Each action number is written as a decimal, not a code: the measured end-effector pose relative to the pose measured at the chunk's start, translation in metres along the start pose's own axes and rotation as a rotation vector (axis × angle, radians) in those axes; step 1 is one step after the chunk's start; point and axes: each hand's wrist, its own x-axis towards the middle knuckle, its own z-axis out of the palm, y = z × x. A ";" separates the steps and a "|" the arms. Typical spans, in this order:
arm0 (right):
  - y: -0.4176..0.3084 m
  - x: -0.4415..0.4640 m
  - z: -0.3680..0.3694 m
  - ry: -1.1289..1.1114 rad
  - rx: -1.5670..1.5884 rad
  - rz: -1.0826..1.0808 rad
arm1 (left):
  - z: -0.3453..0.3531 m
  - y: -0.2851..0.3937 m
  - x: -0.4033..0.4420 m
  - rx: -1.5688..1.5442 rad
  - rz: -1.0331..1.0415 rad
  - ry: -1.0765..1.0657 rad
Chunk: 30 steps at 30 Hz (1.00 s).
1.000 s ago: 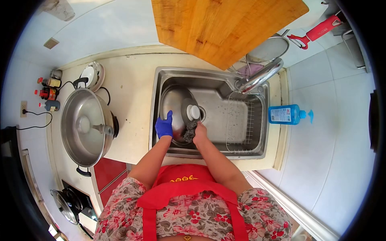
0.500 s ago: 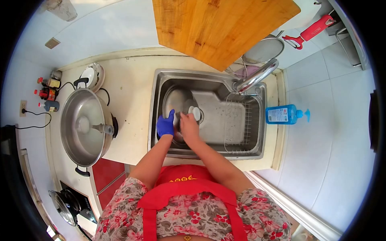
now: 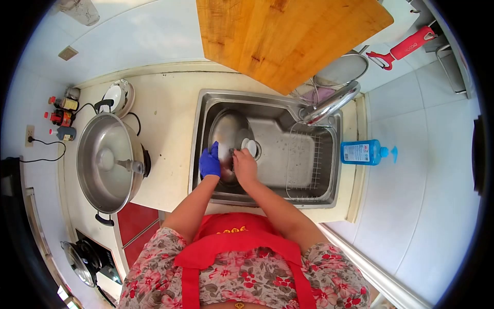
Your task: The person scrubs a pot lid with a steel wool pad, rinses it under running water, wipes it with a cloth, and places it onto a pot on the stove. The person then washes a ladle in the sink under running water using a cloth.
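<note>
A round metal lid (image 3: 226,126) with a white knob (image 3: 250,147) lies tilted in the left part of the steel sink (image 3: 267,200). My left hand (image 3: 210,161), in a blue glove, grips the lid's near left edge. Bare and closed, my right hand (image 3: 245,166) presses on the lid beside the knob. Its fingers are round the dark scouring pad (image 3: 232,153), which is mostly hidden under them.
A wire rack (image 3: 304,162) sits in the sink's right side below the faucet (image 3: 332,103). Blue soap bottle (image 3: 361,152) at right, large steel pan (image 3: 110,162) at left, wooden board (image 3: 288,38) above. Plates (image 3: 122,98) and sauce bottles (image 3: 63,118) stand at the back left.
My right hand has moved left and slightly up from the knob's near side, onto the lid, taking the scouring pad along. My left hand stays at the lid's edge.
</note>
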 end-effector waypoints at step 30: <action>0.097 -0.019 -0.197 -0.041 0.607 0.644 | -0.021 0.024 0.004 -0.336 0.153 0.070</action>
